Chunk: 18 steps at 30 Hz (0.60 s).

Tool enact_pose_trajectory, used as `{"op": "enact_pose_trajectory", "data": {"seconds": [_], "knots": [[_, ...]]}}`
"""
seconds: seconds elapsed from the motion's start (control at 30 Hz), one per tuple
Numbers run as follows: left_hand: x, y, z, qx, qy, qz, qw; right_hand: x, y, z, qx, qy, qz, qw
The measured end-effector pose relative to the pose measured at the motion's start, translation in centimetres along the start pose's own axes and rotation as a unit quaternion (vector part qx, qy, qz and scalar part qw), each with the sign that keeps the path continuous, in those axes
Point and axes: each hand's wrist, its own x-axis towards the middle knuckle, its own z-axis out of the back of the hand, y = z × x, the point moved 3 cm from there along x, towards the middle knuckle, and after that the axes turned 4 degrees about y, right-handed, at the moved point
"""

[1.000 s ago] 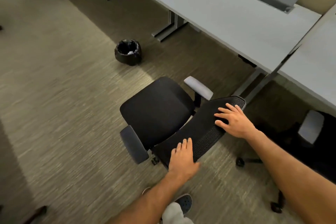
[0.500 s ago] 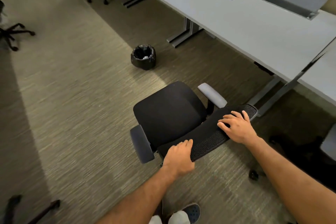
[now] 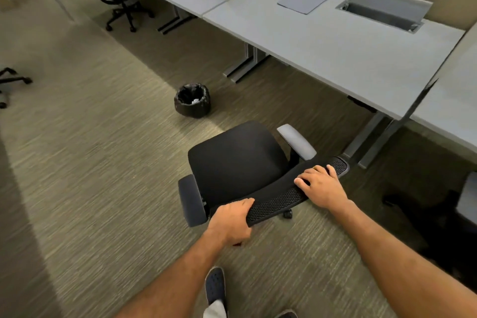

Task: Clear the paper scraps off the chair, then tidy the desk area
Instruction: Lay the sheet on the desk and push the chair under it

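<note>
Carpeted office, grey desk (image 3: 335, 41) ahead. Chair (image 3: 237, 162) seat bare, no scraps visible; bin (image 3: 192, 100) beyond. Left hand (image 3: 231, 222) wrapped around backrest (image 3: 281, 201) corner, right hand (image 3: 320, 186) flat on top, ungripped. Risk: 1-sided grip swivels chair into desk leg (image 3: 371, 134).

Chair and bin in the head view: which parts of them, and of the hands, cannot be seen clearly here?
- Chair base: the seat covers it in the head view; one caster shows.
- Left hand fingertips: curled behind the backrest edge.
- Right hand palm: pressed down on the backrest, underside unseen.
- Trash bin contents: pale bits inside, too small to identify.
- Second chair: cut off by the right edge.
</note>
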Motion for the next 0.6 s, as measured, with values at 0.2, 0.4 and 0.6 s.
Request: {"op": "enact_pose_trajectory", "data": {"seconds": [0.2, 0.4, 0.6], "knots": [[3.7, 5.5, 4.0, 0.028, 0.010, -0.034, 0.999, 3.5, 2.7, 1.1, -0.043, -0.021, -0.006, 0.999], [8.9, 11.3, 8.8, 0.046, 0.049, -0.107, 0.992, 8.5, 4.2, 2.6, -0.059, -0.047, -0.062, 0.995], [15.2, 17.8, 14.3, 0.057, 0.067, -0.164, 0.982, 13.7, 7.2, 3.2, -0.047, -0.050, -0.148, 0.987]]}}
